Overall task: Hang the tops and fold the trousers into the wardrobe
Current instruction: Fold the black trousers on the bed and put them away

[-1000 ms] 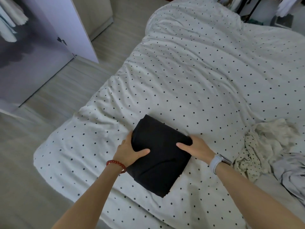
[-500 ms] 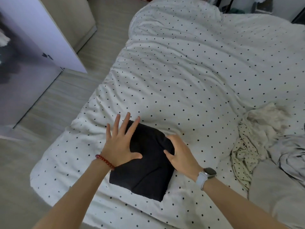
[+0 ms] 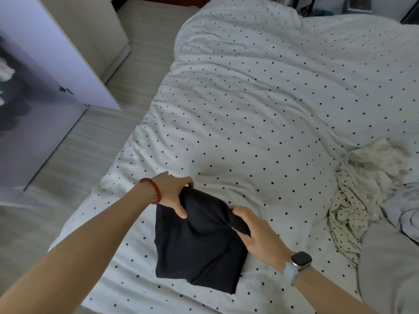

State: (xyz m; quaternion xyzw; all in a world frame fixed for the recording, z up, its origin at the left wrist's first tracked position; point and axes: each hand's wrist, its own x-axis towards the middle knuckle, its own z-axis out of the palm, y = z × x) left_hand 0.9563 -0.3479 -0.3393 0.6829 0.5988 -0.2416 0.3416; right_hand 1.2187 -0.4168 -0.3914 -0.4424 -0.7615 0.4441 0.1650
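One spotted duvet [image 3: 260, 105] takes up most of the view, white with small black dots, rumpled across the bed. To the left stands the open wardrobe [image 3: 34, 105], its pale door swung out over the wood floor [image 3: 74, 155]. At the right edge of the bed lies a heap of loose clothes [image 3: 367, 189], cream and grey, well apart from both hands. The folded black trousers [image 3: 199, 245] sit near the bed's near edge, a roughly square bundle whose longer axis runs from the far left, under the fingers, toward the near right corner; the far end is lifted and bunched, the near end hangs or rests on the duvet. The left hand [image 3: 174, 193], with a red bead bracelet [image 3: 154, 189] at the wrist, grips the far left corner, thumb on top and fingers curled behind the fabric. The right hand [image 3: 256, 232], a smartwatch [image 3: 299, 261] on its wrist, pinches the right edge, fingers closed round a gathered fold.
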